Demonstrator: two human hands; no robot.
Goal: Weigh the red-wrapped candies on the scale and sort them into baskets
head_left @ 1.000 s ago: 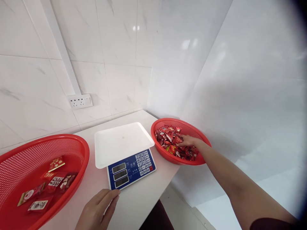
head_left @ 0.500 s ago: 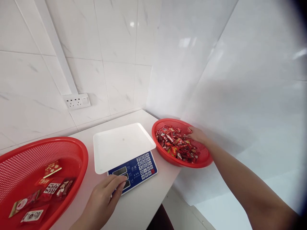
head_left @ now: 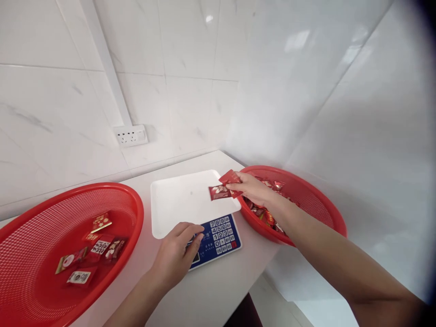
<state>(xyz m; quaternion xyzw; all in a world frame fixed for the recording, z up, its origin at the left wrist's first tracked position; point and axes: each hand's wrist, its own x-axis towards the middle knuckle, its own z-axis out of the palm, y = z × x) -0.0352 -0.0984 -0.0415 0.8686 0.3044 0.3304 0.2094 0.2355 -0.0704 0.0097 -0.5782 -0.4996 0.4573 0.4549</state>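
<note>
Left basket (head_left: pixel 51 213), right basket (head_left: pixel 313 200) flank open scale tray (head_left: pixel 177 204).

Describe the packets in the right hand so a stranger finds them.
Find the white scale, flanked by the left basket and the right basket, both red. Over its right edge, the right hand pinches a few red packets. They alone lie in no basket.

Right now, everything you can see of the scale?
The scale sits on the white counter between the left basket and the right basket. Its white plastic-looking tray is bare; a blue keypad panel fronts it. The left hand rests on the panel's left part. The right hand holds red packets over the tray's right edge.
</note>
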